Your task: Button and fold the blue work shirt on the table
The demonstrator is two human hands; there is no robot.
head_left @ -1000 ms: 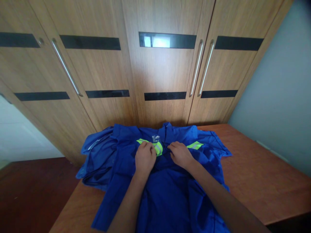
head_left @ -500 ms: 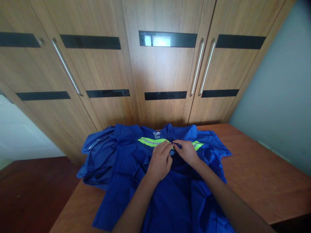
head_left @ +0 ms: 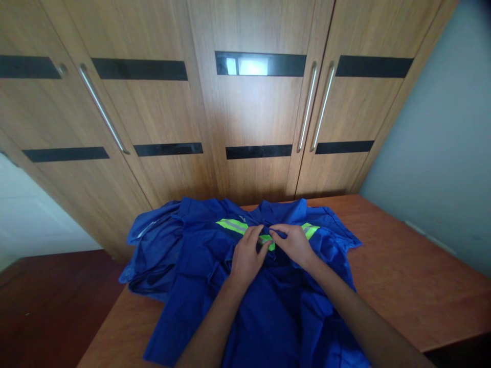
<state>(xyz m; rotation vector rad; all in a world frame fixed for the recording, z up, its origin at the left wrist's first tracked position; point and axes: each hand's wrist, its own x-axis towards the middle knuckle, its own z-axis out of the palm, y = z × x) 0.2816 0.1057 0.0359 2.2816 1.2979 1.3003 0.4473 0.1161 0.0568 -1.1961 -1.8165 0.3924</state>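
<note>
A blue work jacket [head_left: 268,306] lies front up, its collar toward the wardrobe. Yellow-green reflective strips [head_left: 232,225] with a grey band cross its chest. At the front opening, my right hand [head_left: 294,245] pinches a fold of the blue cloth between thumb and fingers. Just left of it, my left hand [head_left: 247,255] rests against the jacket front, thumb and fingertips apart, a piece of reflective strip showing between them. Whether its fingertips catch any cloth is hard to see. Both forearms lie over the lower part of the jacket.
Beside the jacket on the left sits a folded pile of blue cloth [head_left: 153,250]. Everything lies on a reddish-brown wooden surface [head_left: 402,286]. Behind stands a wooden wardrobe [head_left: 257,112] with long metal handles; a grey-blue wall [head_left: 441,153] closes the right side.
My left thumb and fingers have spread apart, and the round button seen between my hands no longer shows. Cloth at the collar has shifted, mostly covering the white print. My right hand keeps its pinch.
</note>
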